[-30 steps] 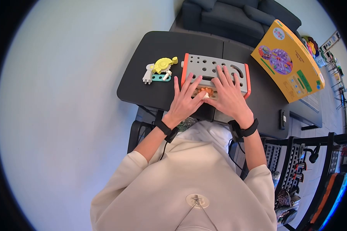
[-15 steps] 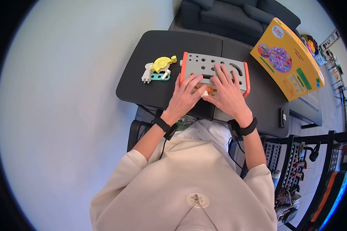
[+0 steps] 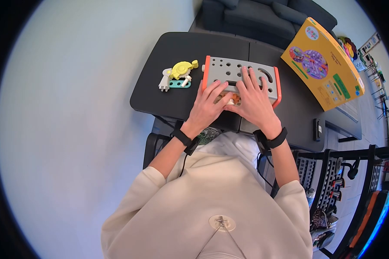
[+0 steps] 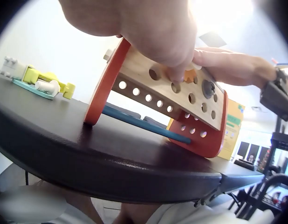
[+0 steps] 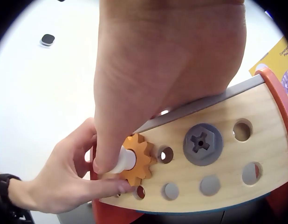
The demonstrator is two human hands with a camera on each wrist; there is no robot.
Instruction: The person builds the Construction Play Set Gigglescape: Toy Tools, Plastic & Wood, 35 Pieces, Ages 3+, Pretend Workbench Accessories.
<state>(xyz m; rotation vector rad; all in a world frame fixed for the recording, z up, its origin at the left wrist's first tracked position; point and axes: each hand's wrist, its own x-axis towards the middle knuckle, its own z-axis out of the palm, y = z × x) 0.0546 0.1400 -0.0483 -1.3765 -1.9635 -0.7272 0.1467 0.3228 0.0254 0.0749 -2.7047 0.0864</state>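
A toy workbench (image 3: 222,71) with a grey perforated top, wooden front and red ends stands on the black table. Against its front panel sits an orange gear (image 5: 145,161) with a white peg (image 5: 129,160) through its middle. My right hand (image 3: 255,102) lays straight fingers over the grey top, and its thumb presses the peg's head. Bent fingers of my left hand (image 3: 204,108) hold the top's near left part, while its thumb touches the front beside the gear's lower edge. A grey bolt (image 5: 203,143) fills a hole right of the gear.
Left of the workbench lie a yellow toy piece (image 3: 182,70), a white claw-like piece (image 3: 164,80) and a teal strip (image 3: 180,84). A yellow box (image 3: 322,64) stands at the right, with a small black object (image 3: 317,129) near the table's right edge.
My left fingers have bent more over the workbench's top, and the index finger has drawn in to its left end. The right hand stays almost where it was, thumb at the peg.
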